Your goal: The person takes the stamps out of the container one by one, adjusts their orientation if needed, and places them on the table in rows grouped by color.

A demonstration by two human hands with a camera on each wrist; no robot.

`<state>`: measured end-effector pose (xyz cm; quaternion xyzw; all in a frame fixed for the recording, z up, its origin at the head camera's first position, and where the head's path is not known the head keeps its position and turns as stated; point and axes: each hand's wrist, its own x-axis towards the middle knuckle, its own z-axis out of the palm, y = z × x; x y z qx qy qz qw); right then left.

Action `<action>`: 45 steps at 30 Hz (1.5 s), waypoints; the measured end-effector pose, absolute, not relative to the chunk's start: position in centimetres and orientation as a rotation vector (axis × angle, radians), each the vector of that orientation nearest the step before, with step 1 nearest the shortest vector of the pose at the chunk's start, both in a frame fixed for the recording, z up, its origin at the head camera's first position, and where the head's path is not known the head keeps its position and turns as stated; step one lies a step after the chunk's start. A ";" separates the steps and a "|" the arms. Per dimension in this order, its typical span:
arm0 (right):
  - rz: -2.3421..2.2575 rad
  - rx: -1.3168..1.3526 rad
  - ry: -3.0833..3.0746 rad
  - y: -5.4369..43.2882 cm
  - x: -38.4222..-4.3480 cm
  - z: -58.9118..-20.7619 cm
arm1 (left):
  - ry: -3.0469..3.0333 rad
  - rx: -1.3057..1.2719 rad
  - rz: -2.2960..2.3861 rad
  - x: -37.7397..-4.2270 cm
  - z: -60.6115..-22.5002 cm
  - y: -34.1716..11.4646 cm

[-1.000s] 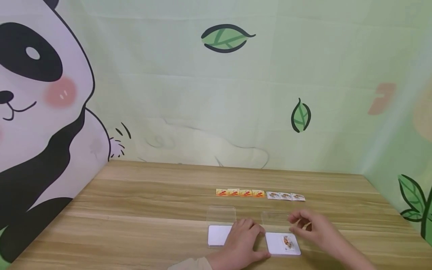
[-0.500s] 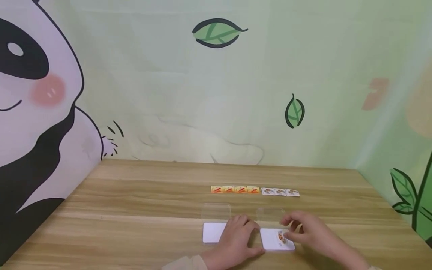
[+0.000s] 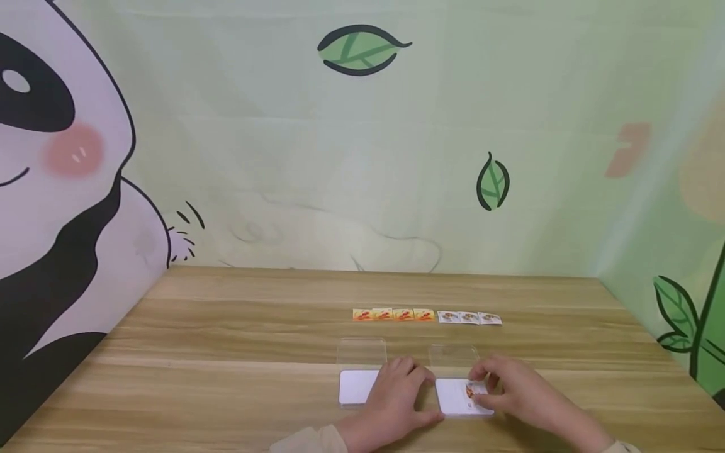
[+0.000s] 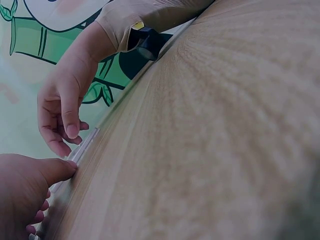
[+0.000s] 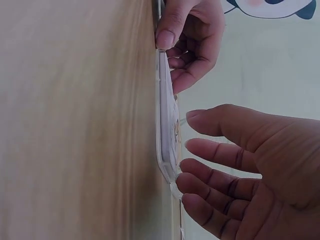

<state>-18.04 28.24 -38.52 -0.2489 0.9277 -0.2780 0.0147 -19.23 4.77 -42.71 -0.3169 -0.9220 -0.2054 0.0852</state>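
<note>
In the head view my left hand [image 3: 396,393] spans the left side of a shallow clear plastic case, thumb and index finger at its corners. A white card [image 3: 450,396] lies in the case, its clear lid [image 3: 452,355] laid back. My left thumb [image 4: 62,170] presses the case's edge in the left wrist view. My right hand [image 3: 510,390] hovers at the case's right half, thumb tip over a small food-picture sticker [image 3: 469,391] on the card. The right wrist view shows that hand [image 5: 270,165] with thumb and fingers spread, fingertips close to the sticker.
A second clear case with a white card [image 3: 357,386] lies left, partly behind my left hand, its lid [image 3: 361,352] laid back. Beyond the cases runs a row of several orange stickers [image 3: 393,314] and several white food-picture ones [image 3: 469,318] on the wooden table [image 3: 226,340].
My right hand has come inward and down over the card, its thumb now overlapping the sticker. The left hand stays at the case's edge. The head view has shifted slightly.
</note>
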 end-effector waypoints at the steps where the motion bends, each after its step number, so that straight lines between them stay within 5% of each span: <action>1: -0.849 -0.761 2.893 28.2 -18.0 -38.5 | -2.748 -0.946 -0.611 -19.2 -42.7 4.8; 45: -0.702 -0.694 2.977 27.4 -17.6 -38.5 | -2.741 -0.961 -0.614 -19.1 -42.4 4.5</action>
